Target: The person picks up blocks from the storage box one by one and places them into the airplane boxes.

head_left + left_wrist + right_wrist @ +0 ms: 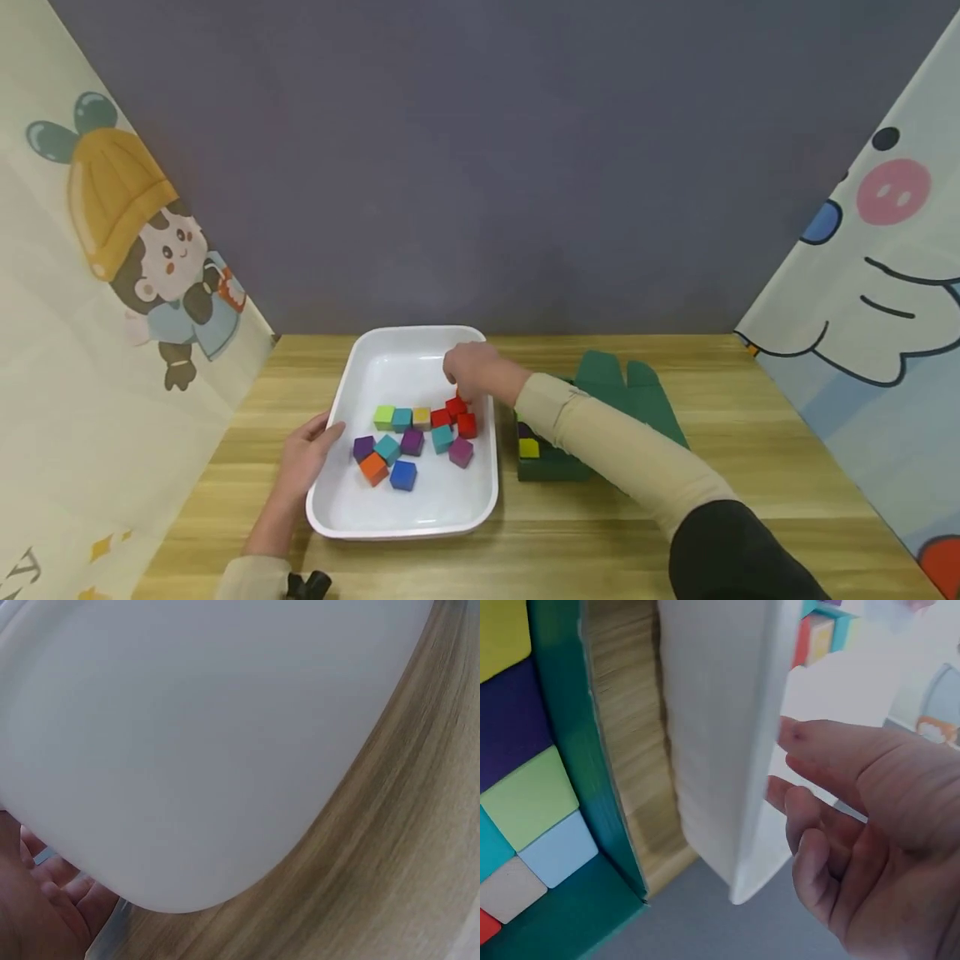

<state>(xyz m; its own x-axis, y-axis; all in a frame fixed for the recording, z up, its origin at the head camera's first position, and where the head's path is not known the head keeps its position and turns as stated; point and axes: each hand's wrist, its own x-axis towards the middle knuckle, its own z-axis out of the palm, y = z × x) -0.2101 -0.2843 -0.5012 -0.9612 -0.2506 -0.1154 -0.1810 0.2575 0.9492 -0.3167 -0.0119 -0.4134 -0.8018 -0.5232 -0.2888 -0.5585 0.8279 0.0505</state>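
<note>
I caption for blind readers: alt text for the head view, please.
A person's right hand reaches into a white tray of coloured cubes, left hand at its edge; beside it on the wooden table sits a green box.

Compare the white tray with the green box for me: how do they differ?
The white tray has rounded corners; the green box has squarer ones. The tray shows no lid, while the box has green flaps spread out to one side. Blocks lie loosely in the tray, with bare floor around them; the box's visible blocks sit close together. Both stand on the wooden table and hold coloured blocks.
</note>
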